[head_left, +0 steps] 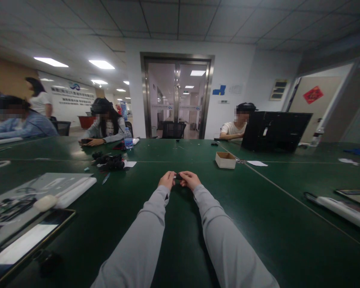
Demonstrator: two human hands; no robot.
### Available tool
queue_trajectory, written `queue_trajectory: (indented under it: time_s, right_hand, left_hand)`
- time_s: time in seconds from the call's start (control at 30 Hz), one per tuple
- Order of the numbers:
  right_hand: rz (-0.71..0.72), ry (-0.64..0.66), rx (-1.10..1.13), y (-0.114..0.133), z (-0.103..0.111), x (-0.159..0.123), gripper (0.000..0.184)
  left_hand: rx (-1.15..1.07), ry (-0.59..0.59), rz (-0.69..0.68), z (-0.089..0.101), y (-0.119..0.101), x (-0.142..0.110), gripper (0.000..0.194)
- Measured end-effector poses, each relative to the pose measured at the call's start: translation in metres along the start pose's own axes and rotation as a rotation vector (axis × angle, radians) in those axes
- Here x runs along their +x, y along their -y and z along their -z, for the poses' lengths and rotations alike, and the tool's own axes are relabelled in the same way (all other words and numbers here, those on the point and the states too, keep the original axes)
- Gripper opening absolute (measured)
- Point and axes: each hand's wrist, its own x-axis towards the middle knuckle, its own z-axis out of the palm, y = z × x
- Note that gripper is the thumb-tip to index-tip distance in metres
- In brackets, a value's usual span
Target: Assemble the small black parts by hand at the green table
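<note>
Both my arms, in grey sleeves, reach forward over the green table (180, 240). Between my fingertips is a small black and silver object (178, 176), too small to name. My left hand (167, 179) pinches its silvery end on the left. Closed around the black part, my right hand (190, 180) holds it from the right. The two hands almost meet, just above or resting on the tabletop; I cannot tell which. My fingers hide much of the object.
On the left lie a tablet-like device (27, 240), a grey board (52, 182) with cables, and black gear (109, 161). Ahead are a water bottle (128, 139) and an open small box (225, 160). A black monitor (276, 130) stands right, and other people sit across the table.
</note>
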Motion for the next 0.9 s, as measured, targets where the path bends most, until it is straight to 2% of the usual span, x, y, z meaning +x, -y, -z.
queue_trajectory:
  time_s: [0.13,0.3,0.47,0.63,0.8,0.9]
  right_hand:
    - [0.007,0.004,-0.003,-0.0001,0.0004,-0.0004,0.020]
    - [0.008,0.006,-0.004,-0.0007,0.0006,-0.0001,0.022]
    - [0.013,0.004,-0.016,-0.0006,0.0001,0.0001,0.020]
    - [-0.003,0.013,-0.007,0.0016,-0.0004,-0.0015,0.020]
    - [0.012,0.029,-0.002,-0.0003,0.0002,-0.0007,0.021]
    - [0.013,0.033,0.007,-0.0010,0.0004,-0.0001,0.021]
  left_hand:
    - [0.010,-0.033,0.017,0.0004,0.0011,0.0015,0.022]
    - [-0.026,0.004,0.025,-0.0009,0.0020,0.0013,0.033]
    - [-0.004,-0.020,0.008,-0.0014,0.0035,0.0030,0.024]
    - [-0.009,0.008,0.051,-0.0006,0.0029,0.0029,0.035]
    - [-0.012,-0.039,0.009,-0.0009,0.0037,0.0031,0.029]
    - [-0.040,-0.020,0.026,-0.0019,0.0048,0.0038,0.029]
